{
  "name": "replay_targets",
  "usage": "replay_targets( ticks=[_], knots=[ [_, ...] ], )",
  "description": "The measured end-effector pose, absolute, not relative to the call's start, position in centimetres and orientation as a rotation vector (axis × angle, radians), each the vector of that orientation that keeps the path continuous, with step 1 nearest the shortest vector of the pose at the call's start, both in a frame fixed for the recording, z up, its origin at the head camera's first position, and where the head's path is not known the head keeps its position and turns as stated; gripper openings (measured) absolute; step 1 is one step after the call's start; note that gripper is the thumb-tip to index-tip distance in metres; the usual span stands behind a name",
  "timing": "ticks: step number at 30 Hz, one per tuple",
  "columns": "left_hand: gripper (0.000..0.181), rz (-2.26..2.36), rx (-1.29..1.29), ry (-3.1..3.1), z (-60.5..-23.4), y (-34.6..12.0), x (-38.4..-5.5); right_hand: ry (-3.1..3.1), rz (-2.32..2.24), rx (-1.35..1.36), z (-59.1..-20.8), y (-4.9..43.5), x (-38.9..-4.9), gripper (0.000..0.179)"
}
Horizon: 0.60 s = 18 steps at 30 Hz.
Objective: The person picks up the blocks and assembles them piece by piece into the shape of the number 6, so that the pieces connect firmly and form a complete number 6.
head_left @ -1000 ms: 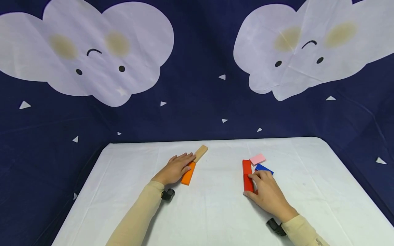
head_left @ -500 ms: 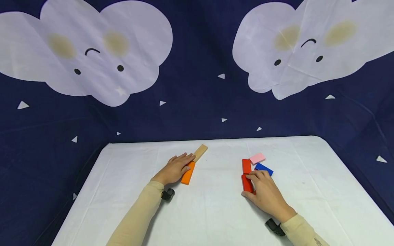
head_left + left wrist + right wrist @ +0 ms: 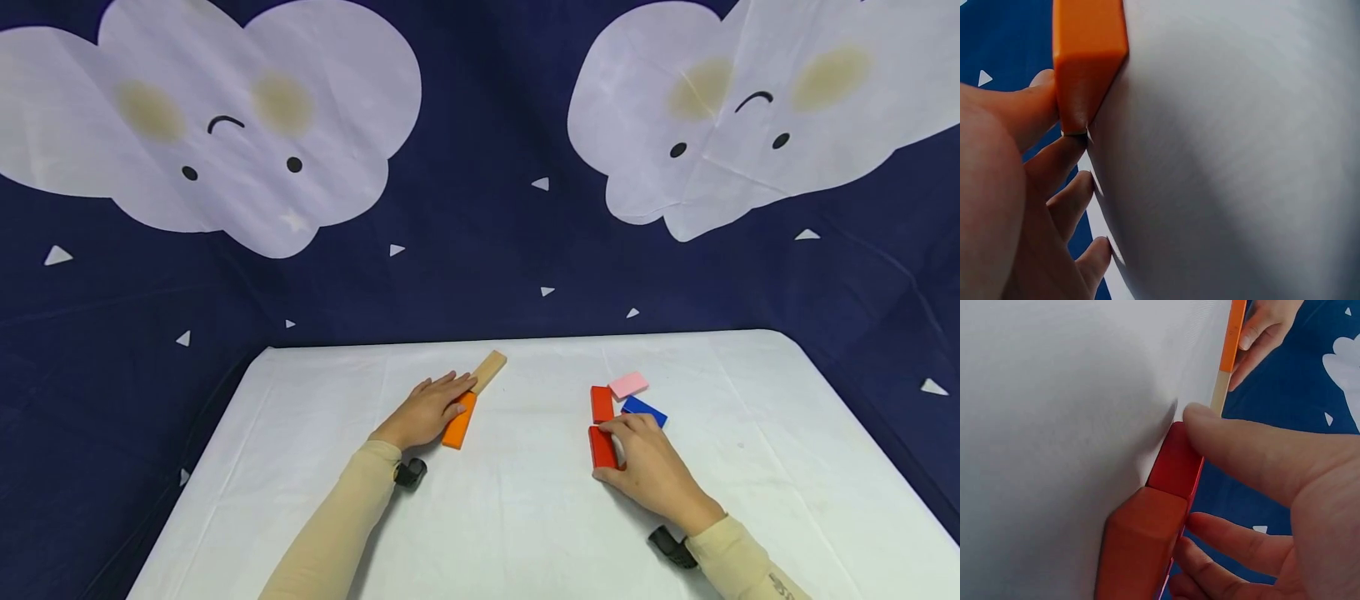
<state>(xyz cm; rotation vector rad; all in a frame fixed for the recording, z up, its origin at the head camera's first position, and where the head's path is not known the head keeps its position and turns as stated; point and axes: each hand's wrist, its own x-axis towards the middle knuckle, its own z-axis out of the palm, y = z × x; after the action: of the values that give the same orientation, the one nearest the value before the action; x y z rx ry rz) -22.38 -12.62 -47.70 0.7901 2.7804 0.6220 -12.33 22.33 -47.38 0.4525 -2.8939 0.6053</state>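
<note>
My left hand rests with fairly straight fingers over the meeting ends of an orange block and a plain wooden block. In the left wrist view, its thumb lies against the side of the orange block. My right hand pinches the nearer red block between thumb and index finger. A narrow gap separates it from a second red block behind it. In the right wrist view, an orange-red block sits beside the pinched red block; the hand mostly hides it from above.
Past the right hand, a blue block and a pink block lie on the white-covered table. Behind the table's far edge hangs a dark blue cloth printed with clouds.
The red block pinched by my right hand has shifted slightly toward me and left, so a gap now shows between the two red blocks. My left hand stays in place.
</note>
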Motion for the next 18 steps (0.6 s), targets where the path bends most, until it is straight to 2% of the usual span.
replay_targets(
  ticks=[7, 18],
  knots=[
    [0.052, 0.622, 0.776, 2.774, -47.62, -12.51, -22.33, -2.870, 0.586, 0.465, -47.29, 22.37, -12.41, 0.055],
    [0.052, 0.615, 0.765, 2.775, -47.75, -12.52, -22.43, -2.838, 0.678, 0.489, -47.37, 21.92, -12.40, 0.061]
  ],
)
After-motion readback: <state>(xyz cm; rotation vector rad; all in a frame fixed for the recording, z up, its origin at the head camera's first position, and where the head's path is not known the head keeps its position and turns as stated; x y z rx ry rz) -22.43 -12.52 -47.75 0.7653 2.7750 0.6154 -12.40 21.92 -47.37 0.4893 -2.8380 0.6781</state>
